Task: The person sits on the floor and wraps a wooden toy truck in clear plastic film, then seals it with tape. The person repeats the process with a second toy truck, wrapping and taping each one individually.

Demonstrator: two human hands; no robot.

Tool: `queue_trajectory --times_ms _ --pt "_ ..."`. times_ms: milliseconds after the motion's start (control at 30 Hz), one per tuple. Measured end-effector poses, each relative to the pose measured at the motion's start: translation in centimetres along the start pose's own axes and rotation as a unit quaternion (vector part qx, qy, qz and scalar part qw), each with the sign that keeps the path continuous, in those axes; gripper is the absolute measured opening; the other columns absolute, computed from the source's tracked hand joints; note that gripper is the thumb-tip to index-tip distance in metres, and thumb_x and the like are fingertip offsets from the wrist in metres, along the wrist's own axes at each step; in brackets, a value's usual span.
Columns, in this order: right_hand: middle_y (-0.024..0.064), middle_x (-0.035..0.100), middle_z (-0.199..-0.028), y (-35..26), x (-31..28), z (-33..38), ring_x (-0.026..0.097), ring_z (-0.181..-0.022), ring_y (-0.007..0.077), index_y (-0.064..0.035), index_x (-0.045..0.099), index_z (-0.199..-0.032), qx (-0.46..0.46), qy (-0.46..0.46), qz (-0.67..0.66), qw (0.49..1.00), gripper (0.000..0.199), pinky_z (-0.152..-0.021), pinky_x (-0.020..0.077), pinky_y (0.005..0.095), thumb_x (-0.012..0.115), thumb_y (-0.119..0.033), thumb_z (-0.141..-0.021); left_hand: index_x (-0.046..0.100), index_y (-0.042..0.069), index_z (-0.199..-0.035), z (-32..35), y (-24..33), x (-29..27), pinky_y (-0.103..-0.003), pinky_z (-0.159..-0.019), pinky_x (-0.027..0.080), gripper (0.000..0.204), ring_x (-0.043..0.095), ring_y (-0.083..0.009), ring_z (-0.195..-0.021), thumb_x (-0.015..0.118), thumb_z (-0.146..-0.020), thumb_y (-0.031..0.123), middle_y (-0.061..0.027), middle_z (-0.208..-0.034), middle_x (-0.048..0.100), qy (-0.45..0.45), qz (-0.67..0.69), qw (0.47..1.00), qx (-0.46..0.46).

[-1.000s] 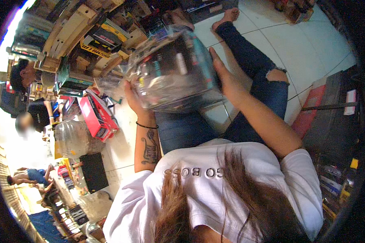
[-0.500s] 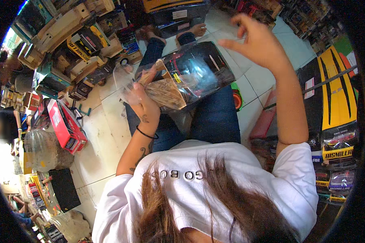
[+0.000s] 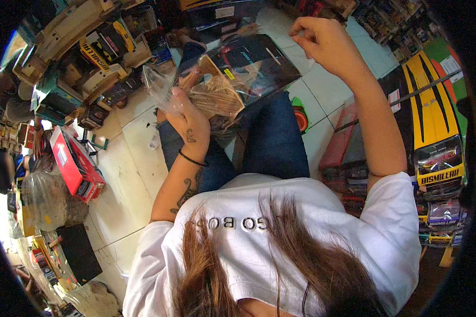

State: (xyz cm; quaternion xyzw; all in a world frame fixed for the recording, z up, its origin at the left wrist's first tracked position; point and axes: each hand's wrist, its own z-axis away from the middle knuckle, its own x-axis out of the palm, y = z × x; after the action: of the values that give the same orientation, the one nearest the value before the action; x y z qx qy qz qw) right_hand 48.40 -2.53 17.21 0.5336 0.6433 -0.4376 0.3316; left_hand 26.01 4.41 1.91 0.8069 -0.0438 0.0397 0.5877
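Across my lap lies a black box-like piece (image 3: pixel 259 61) with bare wood at its near left end and a small yellow label. A loose clear plastic bag (image 3: pixel 161 90) wraps it and bunches at its left end. My left hand (image 3: pixel 188 113) grips the bag and the end of the piece there, its fingers partly hidden by the film. My right hand (image 3: pixel 320 45) is raised beyond the far right corner of the piece, apart from it. Its fingers are curled in toward the thumb; whatever they hold, if anything, is too small to make out.
A red box (image 3: pixel 76 164) lies on the tiled floor at left, near a plastic-wrapped bundle (image 3: pixel 45 198). Wooden and painted toy truck bodies (image 3: pixel 108 47) pile up at far left. A large black and yellow toy truck (image 3: pixel 426 105) stands at right. A green and orange wheel-like thing (image 3: pixel 300 116) lies beside my knee.
My right hand has drawn its spread fingers and thumb together and shifted slightly. The wrapped piece sits a little farther up and left in view, still in my left hand.
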Motion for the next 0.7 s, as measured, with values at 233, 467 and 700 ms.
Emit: queue_trajectory --times_ms 233,467,700 --pt "0.0179 0.059 -0.108 -3.8 -1.3 -4.7 0.056 -0.099 0.0334 -0.002 0.055 -0.117 -0.35 -0.04 0.104 0.93 0.052 -0.084 0.042 0.0431 0.069 -0.028 -0.074 0.065 -0.006 -0.101 -0.9 -1.1 0.8 -0.026 -0.07 0.043 0.051 0.054 -0.0111 -0.077 0.037 -0.1 0.036 -0.0052 -0.084 0.062 0.01 0.108 0.994 -0.002" --pt "0.0166 0.064 -0.083 -3.5 1.7 -9.6 0.061 -0.081 0.036 -0.0017 0.064 -0.079 -0.39 -0.189 0.12 0.893 0.018 -0.071 0.0477 0.0449 0.062 -0.019 -0.075 0.064 -0.004 -0.099 -1.2 -0.4 0.8 -0.023 -0.067 0.041 0.05 0.053 -0.0084 -0.075 0.041 -0.099 0.04 -0.0041 -0.087 0.063 0.07 0.244 0.962 -0.097" --pt "0.0138 0.064 -0.075 -2.1 2.0 -9.2 0.062 -0.073 0.0348 -0.0066 0.066 -0.078 -0.366 -0.172 0.217 0.889 0.018 -0.065 0.0487 0.0455 0.061 -0.023 -0.077 0.061 -0.004 -0.105 -1.9 -2.8 0.5 -0.026 -0.076 0.046 0.045 0.059 -0.0149 -0.084 0.045 -0.098 0.038 -0.0086 -0.096 0.065 0.094 0.2 0.975 0.034"
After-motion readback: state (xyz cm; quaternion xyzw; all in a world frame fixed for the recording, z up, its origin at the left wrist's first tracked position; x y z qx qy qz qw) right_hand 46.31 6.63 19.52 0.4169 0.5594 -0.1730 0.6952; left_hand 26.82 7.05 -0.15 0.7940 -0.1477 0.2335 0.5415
